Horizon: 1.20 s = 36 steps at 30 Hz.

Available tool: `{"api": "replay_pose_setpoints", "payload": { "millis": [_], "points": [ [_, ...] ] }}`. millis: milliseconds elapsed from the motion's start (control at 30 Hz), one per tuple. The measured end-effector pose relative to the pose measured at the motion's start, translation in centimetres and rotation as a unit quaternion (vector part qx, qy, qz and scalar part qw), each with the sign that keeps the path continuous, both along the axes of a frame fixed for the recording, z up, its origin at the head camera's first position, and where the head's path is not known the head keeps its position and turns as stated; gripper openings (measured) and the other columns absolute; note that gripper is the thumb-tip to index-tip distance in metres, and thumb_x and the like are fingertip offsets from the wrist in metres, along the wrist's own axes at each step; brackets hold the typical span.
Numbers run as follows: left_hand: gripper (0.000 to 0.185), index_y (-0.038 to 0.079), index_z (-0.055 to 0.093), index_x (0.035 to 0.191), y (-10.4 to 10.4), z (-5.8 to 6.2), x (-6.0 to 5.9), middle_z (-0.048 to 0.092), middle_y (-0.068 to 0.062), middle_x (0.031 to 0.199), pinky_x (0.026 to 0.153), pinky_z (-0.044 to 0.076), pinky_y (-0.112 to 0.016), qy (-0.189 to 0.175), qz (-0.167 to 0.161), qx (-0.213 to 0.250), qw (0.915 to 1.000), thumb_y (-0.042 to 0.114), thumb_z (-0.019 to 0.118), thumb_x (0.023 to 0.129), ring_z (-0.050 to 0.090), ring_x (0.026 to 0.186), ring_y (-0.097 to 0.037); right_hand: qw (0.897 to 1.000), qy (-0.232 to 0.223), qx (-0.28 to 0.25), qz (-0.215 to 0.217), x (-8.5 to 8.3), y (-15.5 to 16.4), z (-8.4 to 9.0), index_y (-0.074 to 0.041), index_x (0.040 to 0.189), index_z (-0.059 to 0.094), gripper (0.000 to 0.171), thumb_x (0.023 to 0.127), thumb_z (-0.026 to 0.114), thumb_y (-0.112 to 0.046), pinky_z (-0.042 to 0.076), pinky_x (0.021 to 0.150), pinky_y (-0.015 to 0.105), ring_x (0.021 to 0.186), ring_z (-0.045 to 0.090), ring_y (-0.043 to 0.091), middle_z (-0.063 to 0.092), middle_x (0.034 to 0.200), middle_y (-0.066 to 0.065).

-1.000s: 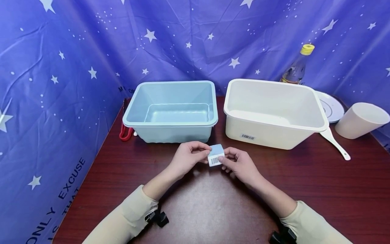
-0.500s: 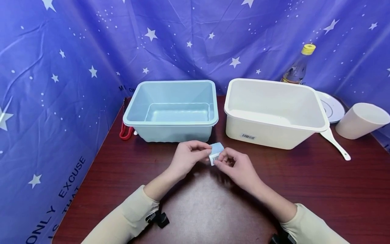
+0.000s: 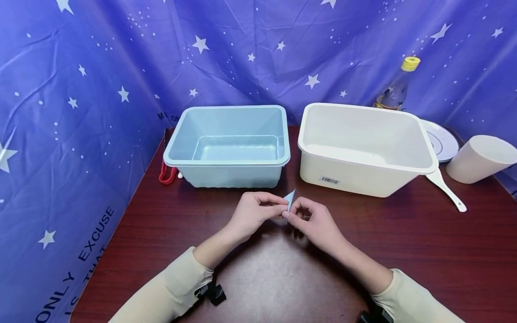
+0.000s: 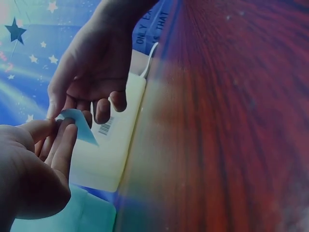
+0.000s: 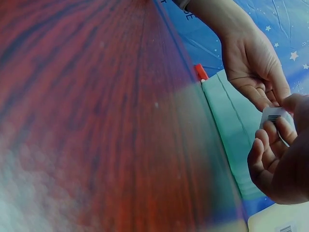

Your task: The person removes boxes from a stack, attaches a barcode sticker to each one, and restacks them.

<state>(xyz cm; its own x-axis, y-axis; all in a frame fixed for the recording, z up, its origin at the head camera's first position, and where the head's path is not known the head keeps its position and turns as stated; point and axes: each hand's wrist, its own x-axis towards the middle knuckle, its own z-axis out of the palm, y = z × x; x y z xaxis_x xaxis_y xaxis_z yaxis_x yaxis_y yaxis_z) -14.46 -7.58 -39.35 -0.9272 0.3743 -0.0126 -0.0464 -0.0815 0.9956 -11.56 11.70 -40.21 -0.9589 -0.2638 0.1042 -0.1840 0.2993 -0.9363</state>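
Observation:
A small pale blue sticker label (image 3: 289, 198) with a barcode on its white side (image 5: 273, 116) is held edge-on just above the dark red table (image 3: 258, 269). My left hand (image 3: 258, 211) pinches its left side between thumb and forefinger. My right hand (image 3: 313, 220) pinches its right side, with the other fingers curled. In the left wrist view the blue face of the label (image 4: 79, 126) shows between both hands. The hands are in front of the blue tub (image 3: 228, 146) and the white tub (image 3: 363, 148).
Behind the hands a light blue tub and a white tub with a barcode sticker (image 3: 329, 180) stand side by side. A red object (image 3: 165, 175) lies left of the blue tub. At right are a white spoon (image 3: 446, 190), a plate (image 3: 442, 141), a cup (image 3: 478, 159) and a yellow-capped bottle (image 3: 397, 87).
The label has turned from barcode-up to edge-on between the two hands. The right hand's fingers moved in closer to the left hand.

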Motion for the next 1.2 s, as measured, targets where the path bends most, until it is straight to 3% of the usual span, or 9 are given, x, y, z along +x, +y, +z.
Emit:
{"api": "replay_pose_setpoints", "payload": {
  "millis": [133,333,633,933,1200],
  "points": [
    [0.018,-0.010,0.074,0.103,0.0,0.0,0.1,0.075,-0.014,0.093,0.076,0.060,-0.041,-0.008,0.002,0.010,0.9999,-0.003,0.076,0.087,0.072,0.076,-0.015,1.000,0.007,0.008,0.004,0.0,0.0,0.0,-0.013,0.086,0.062,0.015,0.096,0.072,-0.018,0.048,0.051,0.030,0.057,0.060,0.033,0.060,0.069,0.005],
    [0.018,-0.011,0.073,0.105,-0.1,0.0,-0.1,0.075,-0.014,0.092,0.081,0.057,-0.052,-0.009,0.004,0.012,0.9999,-0.002,0.074,0.089,0.072,0.074,-0.017,1.000,0.018,0.017,-0.004,-0.1,0.1,0.0,-0.015,0.086,0.065,0.011,0.097,0.068,-0.015,0.049,0.054,0.029,0.059,0.058,0.019,0.059,0.068,0.002],
    [0.016,-0.006,0.076,0.103,-0.9,-0.1,-1.2,0.074,-0.013,0.099,0.078,0.060,-0.042,-0.014,0.059,-0.031,0.9977,0.001,0.075,0.089,0.072,0.076,-0.024,1.000,-0.015,-0.005,-0.015,-0.2,0.2,0.0,-0.007,0.089,0.065,0.012,0.099,0.065,-0.013,0.049,0.040,0.037,0.060,0.055,0.020,0.063,0.073,0.019],
    [0.014,-0.006,0.076,0.101,-1.7,-0.4,-2.2,0.075,-0.013,0.097,0.074,0.060,-0.036,-0.022,0.084,-0.062,0.9943,-0.002,0.074,0.088,0.071,0.072,-0.016,1.000,0.003,-0.014,-0.018,-0.2,0.2,-0.1,-0.006,0.088,0.065,0.012,0.098,0.065,-0.011,0.049,0.043,0.034,0.060,0.056,0.022,0.066,0.074,0.018],
    [0.012,-0.004,0.077,0.099,-2.3,-0.8,-2.7,0.075,-0.012,0.094,0.074,0.060,-0.040,-0.032,0.101,-0.098,0.9896,0.000,0.074,0.089,0.072,0.073,-0.025,0.998,0.033,-0.041,-0.035,-0.2,0.4,-0.1,-0.004,0.086,0.064,0.012,0.097,0.066,-0.008,0.047,0.050,0.027,0.058,0.056,0.027,0.063,0.069,0.019]
  ]
}}
